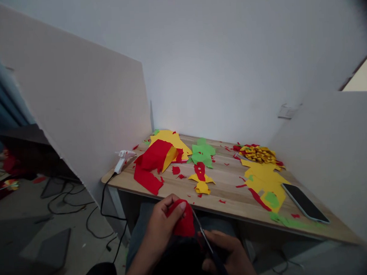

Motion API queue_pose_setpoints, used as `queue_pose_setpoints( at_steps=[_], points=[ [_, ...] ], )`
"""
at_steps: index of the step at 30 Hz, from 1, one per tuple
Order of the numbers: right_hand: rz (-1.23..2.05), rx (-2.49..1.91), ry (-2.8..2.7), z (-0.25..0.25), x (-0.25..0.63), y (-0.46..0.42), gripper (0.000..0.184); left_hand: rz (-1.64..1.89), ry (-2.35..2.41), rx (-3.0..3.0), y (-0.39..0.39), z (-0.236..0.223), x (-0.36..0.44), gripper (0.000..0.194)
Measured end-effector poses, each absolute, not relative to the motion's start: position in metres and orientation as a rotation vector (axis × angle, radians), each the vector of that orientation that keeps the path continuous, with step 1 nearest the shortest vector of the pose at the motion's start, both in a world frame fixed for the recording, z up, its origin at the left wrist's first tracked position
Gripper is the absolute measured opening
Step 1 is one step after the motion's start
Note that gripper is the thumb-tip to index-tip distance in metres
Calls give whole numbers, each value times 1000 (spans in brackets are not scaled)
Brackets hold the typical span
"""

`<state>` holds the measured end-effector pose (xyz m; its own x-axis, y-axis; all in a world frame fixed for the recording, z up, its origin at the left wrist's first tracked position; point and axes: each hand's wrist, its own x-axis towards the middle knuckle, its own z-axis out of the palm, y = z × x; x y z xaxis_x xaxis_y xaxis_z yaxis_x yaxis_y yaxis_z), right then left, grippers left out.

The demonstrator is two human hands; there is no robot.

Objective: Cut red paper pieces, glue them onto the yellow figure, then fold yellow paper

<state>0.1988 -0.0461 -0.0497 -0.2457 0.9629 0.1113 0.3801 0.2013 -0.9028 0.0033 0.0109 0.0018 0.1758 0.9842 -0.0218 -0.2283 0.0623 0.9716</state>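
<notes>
My left hand (164,219) pinches a red cut piece (185,224) between thumb and fingers, above my lap and in front of the table edge. The piece is thin and flat with a curved outline; whether it is paper or felt I cannot tell. In my right hand (226,249) is a pair of scissors (206,236), with its blades pointing up and away along the right edge of the red piece. The handles are dark and partly hidden by my fingers. On the table, just beyond my hands, lies a small yellow folded shape (202,188) near a red scrap with holes (200,171).
The wooden table (221,172) holds large red sheets (155,155), yellow sheets (263,180), green pieces (202,153), a pile of yellow pieces (259,153) and many scraps. A white glue gun (123,161) with a cord stands at left, a phone (304,203) at right. Partitions flank the table.
</notes>
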Motion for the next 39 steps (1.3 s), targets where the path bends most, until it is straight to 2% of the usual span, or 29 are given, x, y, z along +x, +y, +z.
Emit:
queue_pose_setpoints(
  at_steps=[10, 15, 23, 30, 39],
  points=[
    [1134, -1207, -1446, -57, 205, -47, 59, 1208, 924, 1008, 14, 1, 4, 44],
    [1172, -1254, -1446, -49, 196, -46, 53, 1225, 927, 939, 17, -2, 6, 50],
    [1113, -1177, -1637, -30, 188, -51, 49, 1159, 942, 949, 11, 2, 8, 48],
    [1172, -1276, -1540, -28, 183, -50, 45, 1163, 960, 972, 11, 6, 9, 48],
    [1057, -1291, -1502, -43, 187, -47, 51, 1151, 960, 961, 11, 7, 8, 51]
  ],
)
